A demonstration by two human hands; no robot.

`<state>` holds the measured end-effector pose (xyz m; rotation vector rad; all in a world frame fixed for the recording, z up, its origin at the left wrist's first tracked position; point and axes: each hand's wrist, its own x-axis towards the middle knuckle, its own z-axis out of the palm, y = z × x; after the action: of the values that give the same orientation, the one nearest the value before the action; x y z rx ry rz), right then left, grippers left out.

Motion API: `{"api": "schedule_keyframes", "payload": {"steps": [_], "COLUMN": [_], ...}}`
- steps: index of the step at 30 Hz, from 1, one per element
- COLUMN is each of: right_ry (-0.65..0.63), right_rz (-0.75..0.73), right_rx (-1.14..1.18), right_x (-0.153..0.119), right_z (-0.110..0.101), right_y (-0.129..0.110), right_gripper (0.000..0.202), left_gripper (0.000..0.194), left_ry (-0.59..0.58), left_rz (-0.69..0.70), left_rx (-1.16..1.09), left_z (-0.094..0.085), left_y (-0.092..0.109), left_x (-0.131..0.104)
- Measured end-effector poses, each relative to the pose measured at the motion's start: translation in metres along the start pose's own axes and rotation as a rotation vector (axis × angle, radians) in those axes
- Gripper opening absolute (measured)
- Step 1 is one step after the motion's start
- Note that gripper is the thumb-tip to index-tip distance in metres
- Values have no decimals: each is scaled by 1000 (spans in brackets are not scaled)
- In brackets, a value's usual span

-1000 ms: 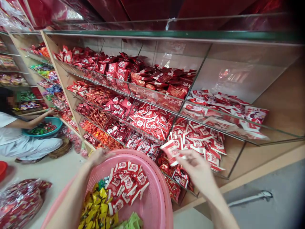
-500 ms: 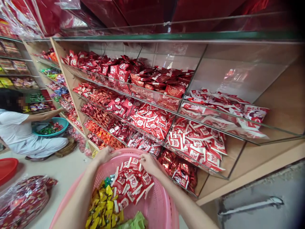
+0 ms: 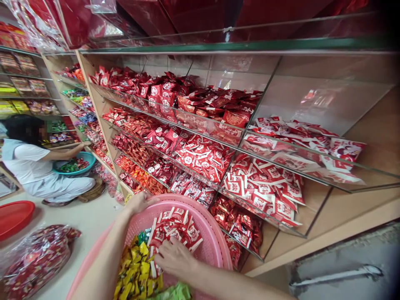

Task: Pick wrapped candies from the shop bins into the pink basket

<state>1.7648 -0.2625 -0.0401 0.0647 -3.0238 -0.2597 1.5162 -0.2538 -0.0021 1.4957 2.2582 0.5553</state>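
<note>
My left hand (image 3: 139, 204) is closed on the far left rim of a pink plastic basket (image 3: 215, 233). My right hand (image 3: 176, 256) is inside the basket, fingers bent, touching a pile of red-and-white snack packets (image 3: 179, 218). Whether one is pinched in its fingertips is hidden. Beside that pile lie yellow-wrapped sweets (image 3: 134, 268), with a few green-wrapped ones (image 3: 144, 236) behind them. Light green packets (image 3: 175, 292) show at the basket's near side.
Glass-fronted shelves (image 3: 218, 141) of red packets rise ahead. On the left a person (image 3: 34, 162) squats by a teal basin (image 3: 89, 160), one arm toward the shelves. A red basin (image 3: 14, 216) and a clear bag of packets (image 3: 40, 262) lie on the floor.
My right hand has moved from the basket's far rim down and left onto the red-and-white packets. My left hand stays on the rim. The view has shifted slightly left.
</note>
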Motion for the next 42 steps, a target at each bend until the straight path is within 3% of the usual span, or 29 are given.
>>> {"api": "schedule_keyframes", "payload": {"steps": [5, 9, 11, 15, 20, 27, 34, 38, 42], "right_ry": [51, 56, 27, 35, -6, -55, -47, 4, 218], "right_rz": [-59, -25, 69, 427, 624, 734, 767, 780, 779], "right_rx": [-32, 7, 91, 282, 278, 254, 257, 266, 248], "right_x": [5, 2, -3, -12, -16, -20, -28, -35, -52], "right_z": [4, -17, -32, -50, -40, -27, -23, -47, -105], "right_y": [-3, 1, 8, 28, 32, 27, 28, 32, 58], "right_gripper": [8, 15, 24, 22, 24, 35, 34, 43, 31], "left_gripper": [51, 51, 50, 49, 48, 48, 48, 49, 49], "left_ry": [0, 16, 18, 28, -10, -37, -65, -74, -87], "left_rz": [-50, -55, -57, -53, -59, -43, -1, 33, 53], "left_rx": [31, 37, 34, 34, 34, 49, 78, 51, 30], "left_z": [2, 3, 3, 1, -2, 1, 12, 16, 17], "left_y": [-5, -10, -13, -13, -1, 11, 7, 4, 5], "left_x": [-1, -1, -1, -2, 0, 5, 21, 30, 34]}}
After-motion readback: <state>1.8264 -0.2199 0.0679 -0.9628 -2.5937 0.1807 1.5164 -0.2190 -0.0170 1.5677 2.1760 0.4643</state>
